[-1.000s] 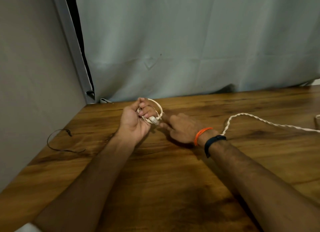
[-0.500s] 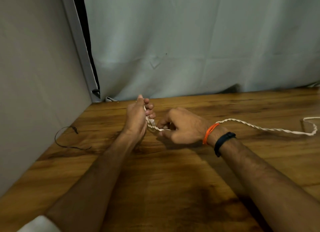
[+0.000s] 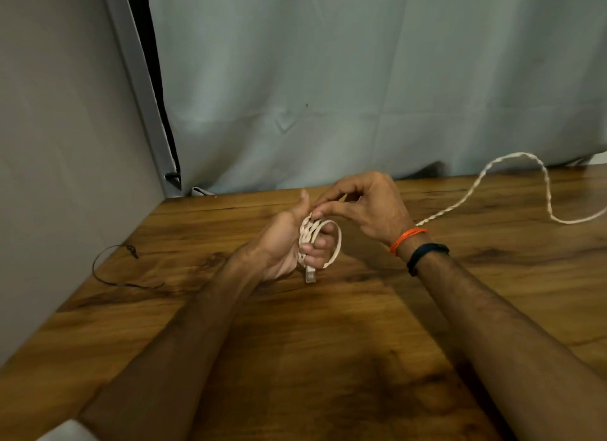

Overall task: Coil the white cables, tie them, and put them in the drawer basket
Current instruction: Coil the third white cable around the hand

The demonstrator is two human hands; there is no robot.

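Illumination is dim and warm, apparently from above. Soft shadows lie under both forearms on the worktop (image 3: 328,358), with a broad dark patch near the bottom centre. A faint sheen shows on the wood at far right. No hard glare. Overall sharpness is low; the curtain (image 3: 361,79) is soft. Wide-angle distortion bends the grey post (image 3: 138,89) at left.

Head cam looks fwd/down, close over table (image 3: 328,358).
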